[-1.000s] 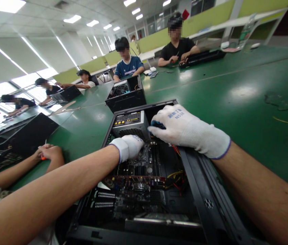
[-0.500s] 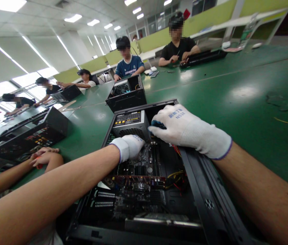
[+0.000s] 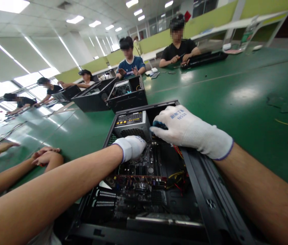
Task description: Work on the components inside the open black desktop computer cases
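Observation:
An open black computer case [image 3: 200, 190] lies in front of me with its inside facing up. My left hand [image 3: 133, 148], in a white glove, is closed low over the motherboard [image 3: 144, 197], just in front of the power supply [image 3: 131, 123]. Its fingertips are hidden. My right hand [image 3: 177, 124], gloved with dark teal on the fingers, curls over the case beside the power supply's right side. Thumb and index finger bend toward each other, and what lies between them cannot be made out. A circuit card [image 3: 141, 179] stands across the board. Red and yellow wires [image 3: 178, 177] run at its right.
Beyond my case stand two more open cases, one with a fan [image 3: 126, 93] and another black case [image 3: 90, 100] to its left. A co-worker's folded hands [image 3: 45, 156] rest on the green table [image 3: 261, 85]. Several people work around it. A bottle [image 3: 246, 35] stands far right.
The black case at my left has moved away to the far side, beside the one with the fan. The person in blue has lifted both hands. My hands stay nearly in place.

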